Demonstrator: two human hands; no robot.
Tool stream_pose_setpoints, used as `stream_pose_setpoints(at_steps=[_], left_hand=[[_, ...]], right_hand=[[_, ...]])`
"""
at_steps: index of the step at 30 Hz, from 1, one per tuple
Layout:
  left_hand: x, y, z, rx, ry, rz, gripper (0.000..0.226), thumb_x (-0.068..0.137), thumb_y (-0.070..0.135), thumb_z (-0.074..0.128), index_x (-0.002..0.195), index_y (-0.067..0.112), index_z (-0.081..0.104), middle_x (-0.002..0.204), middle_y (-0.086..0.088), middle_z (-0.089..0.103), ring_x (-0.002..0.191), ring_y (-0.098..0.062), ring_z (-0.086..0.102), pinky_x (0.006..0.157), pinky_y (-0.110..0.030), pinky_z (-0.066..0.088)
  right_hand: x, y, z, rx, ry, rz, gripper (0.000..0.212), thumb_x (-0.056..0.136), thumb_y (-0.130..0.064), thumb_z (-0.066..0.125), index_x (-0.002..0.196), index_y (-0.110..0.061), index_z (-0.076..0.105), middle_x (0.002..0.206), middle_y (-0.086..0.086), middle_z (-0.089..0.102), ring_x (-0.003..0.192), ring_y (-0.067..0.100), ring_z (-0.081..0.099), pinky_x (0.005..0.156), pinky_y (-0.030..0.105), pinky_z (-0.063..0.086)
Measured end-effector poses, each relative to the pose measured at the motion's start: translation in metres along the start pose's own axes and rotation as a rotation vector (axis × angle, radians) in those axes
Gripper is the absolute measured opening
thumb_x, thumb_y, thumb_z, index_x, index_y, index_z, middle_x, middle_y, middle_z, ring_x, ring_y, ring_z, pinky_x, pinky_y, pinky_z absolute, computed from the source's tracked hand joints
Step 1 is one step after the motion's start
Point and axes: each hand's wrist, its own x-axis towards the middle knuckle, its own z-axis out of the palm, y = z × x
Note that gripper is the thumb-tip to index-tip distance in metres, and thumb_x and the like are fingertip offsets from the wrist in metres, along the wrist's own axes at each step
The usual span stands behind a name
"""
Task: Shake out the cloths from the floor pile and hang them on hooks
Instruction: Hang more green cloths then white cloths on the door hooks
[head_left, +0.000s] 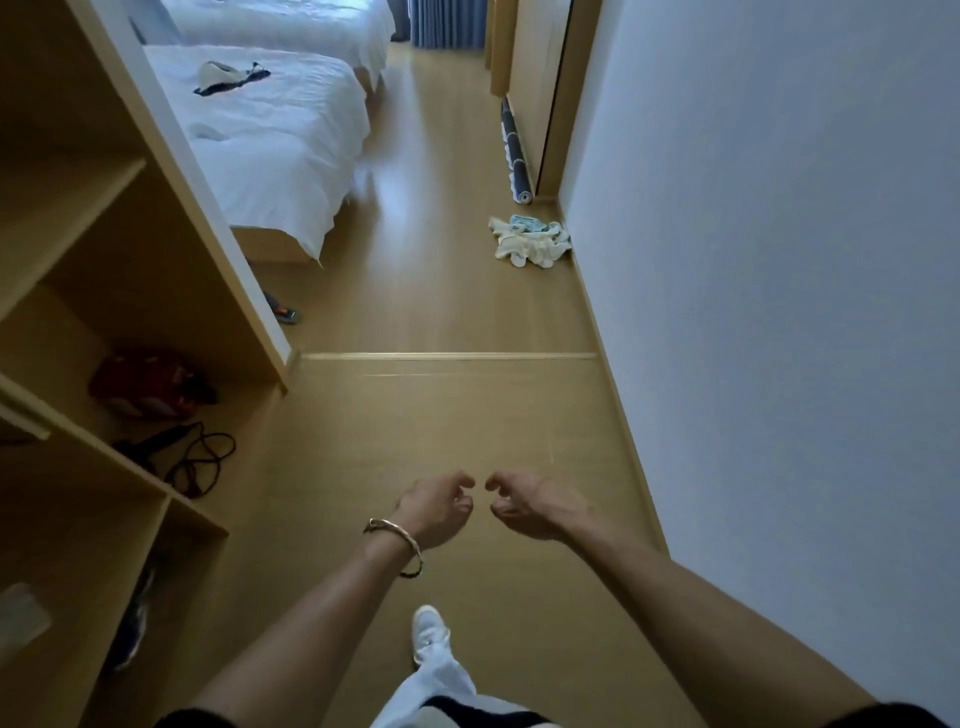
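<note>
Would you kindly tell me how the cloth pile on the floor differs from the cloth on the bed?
The pile lies on the floor by the right wall; the bed cloth lies on the white bedding. The pile is a heap of cream and pale green pieces; the bed cloth looks like one white piece with dark trim. Both are crumpled, and neither is held.

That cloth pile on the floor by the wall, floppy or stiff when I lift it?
Probably floppy: the pile lies crumpled in soft folds. Likely light, as it looks small and loosely heaped. Pieces may slip free, since several seem bunched together.
</note>
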Motion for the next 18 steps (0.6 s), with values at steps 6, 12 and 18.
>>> stream_pose_setpoints(at_steps=[6, 12, 18], left_hand=[[0.099, -0.006, -0.075, -0.006, 0.002, 0.015, 0.036, 0.093, 0.024, 0.041, 0.126, 0.025, 0.056, 0.128, -0.004, 0.06, 0.117, -0.022, 0.055, 0.094, -0.026, 0.042], [0.173, -0.002, -0.132, 0.016, 0.012, 0.024, 0.036, 0.094, 0.026, 0.041, 0.128, 0.027, 0.053, 0.13, -0.002, 0.058, 0.119, -0.021, 0.053, 0.093, -0.024, 0.04], [0.261, 0.011, -0.181, 0.033, 0.035, 0.002, 0.037, 0.095, 0.026, 0.042, 0.131, 0.025, 0.051, 0.128, 0.001, 0.058, 0.118, -0.02, 0.053, 0.093, -0.024, 0.04]], right_hand=[[0.088, -0.01, -0.074, 0.061, 0.036, 0.08, 0.04, 0.094, -0.025, 0.044, 0.133, -0.023, 0.05, 0.135, 0.005, 0.056, 0.12, 0.023, 0.053, 0.099, 0.031, 0.044], [0.166, -0.018, -0.126, 0.016, 0.028, 0.063, 0.041, 0.096, -0.026, 0.042, 0.136, -0.023, 0.047, 0.139, 0.003, 0.053, 0.124, 0.023, 0.05, 0.099, 0.03, 0.041], [0.263, -0.015, -0.182, 0.013, 0.032, -0.022, 0.042, 0.094, -0.024, 0.043, 0.136, -0.021, 0.048, 0.137, 0.006, 0.054, 0.123, 0.024, 0.051, 0.1, 0.031, 0.042]])
